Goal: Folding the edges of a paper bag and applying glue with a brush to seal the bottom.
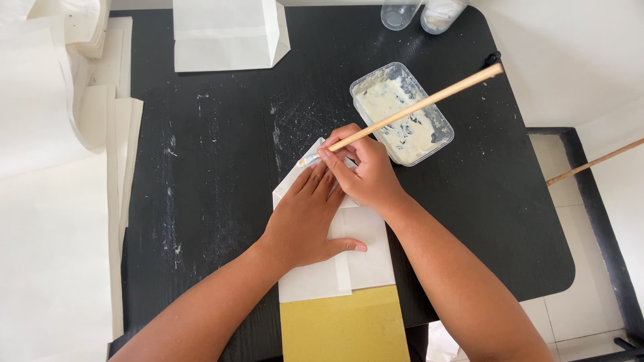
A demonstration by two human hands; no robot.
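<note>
My left hand [303, 221] lies flat, fingers spread, pressing down on a folded white paper piece [365, 258] on the black table [215, 167]. My right hand [365, 171] grips a long wooden stick brush [429, 102] low on its shaft. Its pale tip touches the paper's upper left corner, just beyond my left fingertips. The stick slants up and to the right over a clear plastic tub of whitish paste [402, 114]. A yellow sheet [345, 325] lies under the white paper at the table's near edge.
A finished white paper bag [228, 33] lies at the far edge. Stacks of white paper [60, 134] cover the left side. Two clear plastic cups [419, 13] stand at the top. Another wooden stick [594, 162] pokes in at the right, off the table.
</note>
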